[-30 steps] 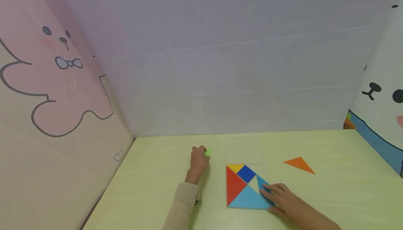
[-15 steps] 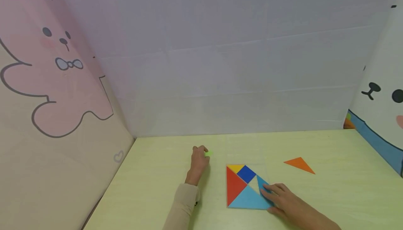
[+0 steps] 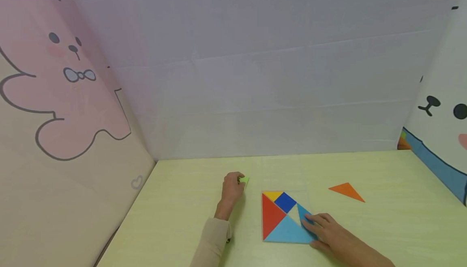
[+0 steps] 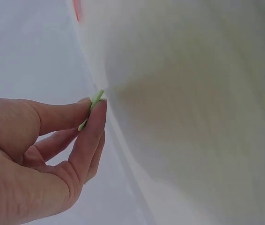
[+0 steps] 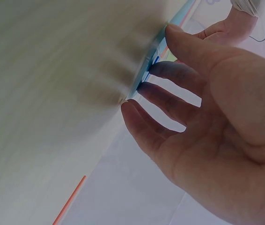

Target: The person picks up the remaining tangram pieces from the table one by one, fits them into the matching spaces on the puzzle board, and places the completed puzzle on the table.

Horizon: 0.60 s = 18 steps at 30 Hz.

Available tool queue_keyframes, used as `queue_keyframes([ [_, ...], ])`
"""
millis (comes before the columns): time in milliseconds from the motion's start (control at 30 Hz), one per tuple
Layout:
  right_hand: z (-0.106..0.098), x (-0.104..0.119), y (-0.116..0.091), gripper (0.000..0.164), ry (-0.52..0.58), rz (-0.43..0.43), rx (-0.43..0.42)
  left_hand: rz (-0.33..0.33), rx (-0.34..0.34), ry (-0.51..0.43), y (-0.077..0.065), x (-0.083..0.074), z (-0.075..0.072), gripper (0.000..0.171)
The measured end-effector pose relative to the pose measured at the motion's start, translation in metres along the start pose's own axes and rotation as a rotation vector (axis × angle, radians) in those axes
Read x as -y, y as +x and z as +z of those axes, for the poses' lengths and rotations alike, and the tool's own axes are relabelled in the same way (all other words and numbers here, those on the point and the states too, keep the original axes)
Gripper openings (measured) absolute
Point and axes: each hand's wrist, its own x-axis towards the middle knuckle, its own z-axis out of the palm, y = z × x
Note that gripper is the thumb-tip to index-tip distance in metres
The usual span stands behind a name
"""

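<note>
Left hand (image 3: 231, 188) is nearly closed, thumb and fingertips pinching a light green piece (image 3: 246, 180). Piece pokes out past the fingertips on the hand's right side; left wrist view shows it edge-on, thin. Cannot tell if it touches the desk (image 3: 182, 202).

Right hand (image 3: 333, 234) is part open, fingers spread and only slightly bent, nothing lifted. Fingertips rest on the blue piece (image 3: 304, 212) just left of them; thumb sits lower, at the near right corner of the big light blue triangle (image 3: 286, 231).

Between the hands, a flat group: red triangle (image 3: 271, 217) closest to the left hand's forearm, yellow piece (image 3: 274, 195) and dark blue square (image 3: 285, 202) to the right of the left hand and slightly nearer the person. Orange triangle (image 3: 347, 191) lies apart, beyond the right hand.
</note>
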Motion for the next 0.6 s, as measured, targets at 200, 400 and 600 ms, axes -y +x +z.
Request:
queue_keyframes([
  [200,-0.001,0.0,0.001,0.065,-0.003,-0.006,0.001,-0.033,0.004,-0.05,-0.005,-0.005,0.0,0.019],
  [400,-0.001,0.001,0.002,0.065,0.001,0.009,0.008,-0.066,0.006,-0.081,-0.009,-0.011,0.001,0.017],
  [600,0.0,0.0,0.002,0.065,-0.009,-0.003,0.003,-0.097,0.021,-0.117,-0.012,-0.016,0.003,0.016],
])
